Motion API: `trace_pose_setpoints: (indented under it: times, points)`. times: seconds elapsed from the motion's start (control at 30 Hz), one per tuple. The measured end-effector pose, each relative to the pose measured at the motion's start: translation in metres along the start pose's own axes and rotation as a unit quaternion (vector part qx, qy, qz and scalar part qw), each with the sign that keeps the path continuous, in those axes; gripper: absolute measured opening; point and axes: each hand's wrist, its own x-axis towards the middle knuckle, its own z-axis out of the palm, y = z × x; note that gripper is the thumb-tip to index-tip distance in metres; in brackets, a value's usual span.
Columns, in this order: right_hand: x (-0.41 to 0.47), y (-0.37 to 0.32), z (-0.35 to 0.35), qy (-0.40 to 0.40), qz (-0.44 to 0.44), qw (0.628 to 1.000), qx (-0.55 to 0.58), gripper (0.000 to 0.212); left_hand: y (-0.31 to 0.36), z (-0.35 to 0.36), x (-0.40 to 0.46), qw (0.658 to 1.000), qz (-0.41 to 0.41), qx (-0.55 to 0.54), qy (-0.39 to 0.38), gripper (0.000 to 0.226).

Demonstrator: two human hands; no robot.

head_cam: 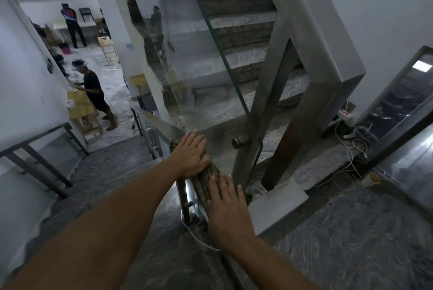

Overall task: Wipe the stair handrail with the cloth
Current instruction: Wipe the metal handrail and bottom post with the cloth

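A flat steel handrail [159, 123] runs from the lower middle away to the upper left, down along a flight of stairs. A striped olive-brown cloth [207, 178] lies draped over its near stretch. My left hand [191, 154] presses flat on the far end of the cloth, fingers together and extended. My right hand [226, 207] lies flat on the near end, fingers slightly spread. Both palms cover much of the cloth; only a strip between the hands and a bunched edge beyond the left fingers show.
A glass balustrade panel [206, 93] and a steel post [262, 102] rise right of the rail, with marble steps [239, 60] going up. White cables [351, 156] and a paper cup [372, 179] lie on the landing at right. Two people [93, 93] stand below left.
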Motion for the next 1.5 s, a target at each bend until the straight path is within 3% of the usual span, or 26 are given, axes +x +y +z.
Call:
trace_pose_setpoints:
  times: [0.23, 0.47, 0.6, 0.67, 0.83, 0.9, 1.03, 1.17, 1.5]
  points:
    - [0.017, -0.006, -0.008, -0.019, -0.031, 0.998, 0.044, 0.063, -0.012, 0.002, 0.007, 0.996, -0.056, -0.065, 0.018, 0.078]
    - [-0.002, 0.0, -0.01, -0.016, -0.067, 0.998, 0.001, 0.072, 0.005, 0.006, -0.015, 0.991, -0.093, -0.089, 0.044, 0.081]
    - [-0.019, 0.005, -0.014, -0.052, -0.086, 0.995, -0.029, 0.068, 0.017, 0.015, -0.028, 0.989, -0.109, -0.091, 0.031, 0.077]
    - [-0.028, 0.011, -0.014, -0.06, -0.096, 0.993, -0.032, 0.081, 0.024, 0.019, -0.038, 0.988, -0.112, -0.097, 0.039, 0.077]
    - [-0.057, 0.029, -0.011, -0.029, -0.104, 0.992, -0.065, 0.066, 0.045, 0.025, -0.062, 0.984, -0.116, -0.12, 0.056, 0.078]
    - [-0.069, 0.036, -0.013, -0.012, -0.104, 0.993, -0.062, 0.069, 0.054, 0.028, -0.069, 0.983, -0.124, -0.124, 0.054, 0.078]
    - [-0.084, 0.068, -0.011, 0.016, -0.128, 0.986, -0.104, 0.05, 0.077, 0.033, -0.086, 0.981, -0.137, -0.131, 0.039, 0.077]
    - [-0.082, 0.115, -0.017, 0.003, -0.137, 0.99, -0.026, 0.059, 0.113, 0.036, -0.108, 0.978, -0.146, -0.138, 0.051, 0.07]
    - [-0.054, 0.166, -0.019, 0.156, -0.181, 0.971, 0.029, 0.046, 0.186, 0.034, -0.139, 0.98, -0.165, -0.088, 0.062, 0.078]
